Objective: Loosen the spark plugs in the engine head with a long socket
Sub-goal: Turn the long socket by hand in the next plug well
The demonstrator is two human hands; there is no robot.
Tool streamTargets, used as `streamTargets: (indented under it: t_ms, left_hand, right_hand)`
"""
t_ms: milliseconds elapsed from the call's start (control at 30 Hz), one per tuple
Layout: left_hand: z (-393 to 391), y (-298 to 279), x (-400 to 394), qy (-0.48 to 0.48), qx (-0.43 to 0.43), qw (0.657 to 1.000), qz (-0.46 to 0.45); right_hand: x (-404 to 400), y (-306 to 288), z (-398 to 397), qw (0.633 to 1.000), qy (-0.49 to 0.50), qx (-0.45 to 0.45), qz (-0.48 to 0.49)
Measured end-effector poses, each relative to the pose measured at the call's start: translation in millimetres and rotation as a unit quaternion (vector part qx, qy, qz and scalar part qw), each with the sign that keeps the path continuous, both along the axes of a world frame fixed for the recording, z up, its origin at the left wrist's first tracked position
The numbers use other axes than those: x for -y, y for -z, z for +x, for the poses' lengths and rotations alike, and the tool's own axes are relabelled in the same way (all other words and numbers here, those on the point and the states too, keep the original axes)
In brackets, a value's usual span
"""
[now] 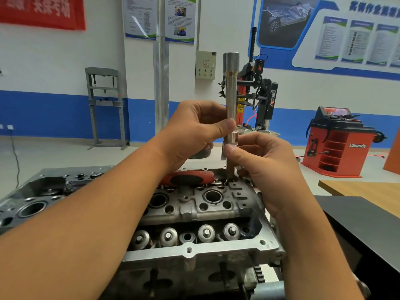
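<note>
A long silver socket (pixel 230 87) stands upright above the aluminium engine head (pixel 194 213), held up at chest height. My left hand (pixel 194 131) grips its shaft with thumb and fingers. My right hand (pixel 264 156) pinches the wider collar and thin extension (pixel 230 167) just below. The extension's lower tip hangs close to the head's far edge; contact there cannot be judged. Two round spark plug wells (pixel 213 196) open in the top of the head. A red and black tool handle (pixel 188 177) lies across the head behind my left wrist.
A second grey engine casting (pixel 32 198) lies at the left. A wooden table (pixel 363 189) and a dark panel (pixel 357 224) stand at the right. Behind are a red wheel balancer (pixel 337 146), a tyre changer (pixel 259 94) and a grey press frame (pixel 106 105).
</note>
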State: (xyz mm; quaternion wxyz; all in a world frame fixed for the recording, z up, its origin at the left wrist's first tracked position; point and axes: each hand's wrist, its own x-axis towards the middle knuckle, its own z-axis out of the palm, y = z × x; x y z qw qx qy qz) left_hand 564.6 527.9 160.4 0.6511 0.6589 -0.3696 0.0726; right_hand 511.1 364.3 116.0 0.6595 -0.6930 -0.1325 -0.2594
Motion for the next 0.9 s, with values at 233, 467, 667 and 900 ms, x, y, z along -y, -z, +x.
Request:
streamTargets:
  t_ms: [233,467,667,900]
  left_hand:
    - [-2.0,1.4,0.9,0.049,-0.009,0.999,0.013]
    - [-2.3,-0.1,0.7,0.000,0.009,1.000,-0.005]
    - [-1.7,0.9,0.1,0.058,-0.018,0.998,0.014]
    - [-4.6,-1.7,0.1,0.002,0.020,1.000,0.000]
  right_hand:
    - [-1.6,-0.7,-2.4,0.999,-0.037,0.011,-0.023]
    - [0.1,1.3,-0.6,1.000,0.013,0.002,-0.027]
    - [0.5,0.7,0.8,1.000,-0.003,0.001,-0.024]
    - [-0.8,1.5,-0.9,1.000,0.019,0.006,-0.022]
